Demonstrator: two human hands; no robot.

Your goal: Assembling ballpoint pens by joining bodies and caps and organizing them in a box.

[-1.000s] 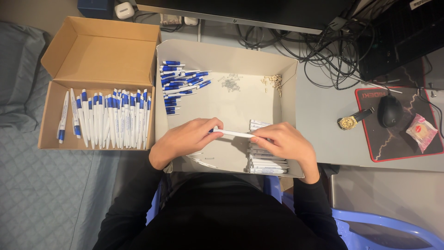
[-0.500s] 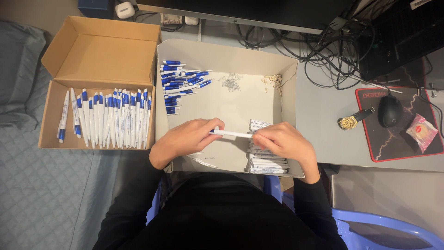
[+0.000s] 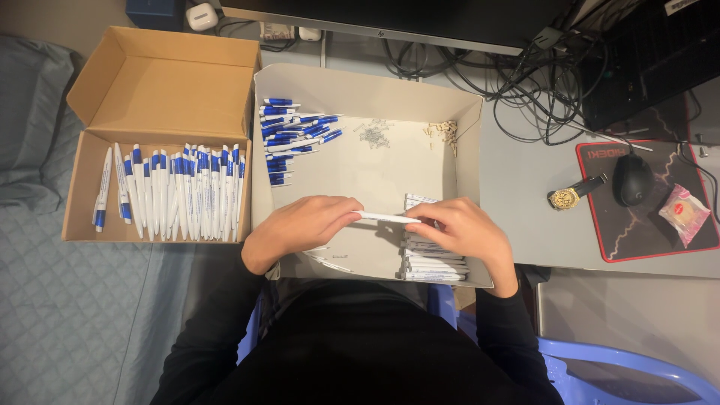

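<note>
Both the left hand (image 3: 304,225) and right hand (image 3: 461,229) grip one white pen barrel (image 3: 386,217) (held level) over the shallow tray (image 3: 465,150).

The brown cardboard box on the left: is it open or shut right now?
Open. The brown cardboard box has its flaps folded back, and a row of white and blue pens lies uncovered inside.

A wristwatch (image 3: 568,196) lies beside a red-edged mouse pad (image 3: 646,232) carrying a black mouse (image 3: 633,178) and a wrapped snack (image 3: 682,214); cables (image 3: 525,82) tangle behind.
</note>
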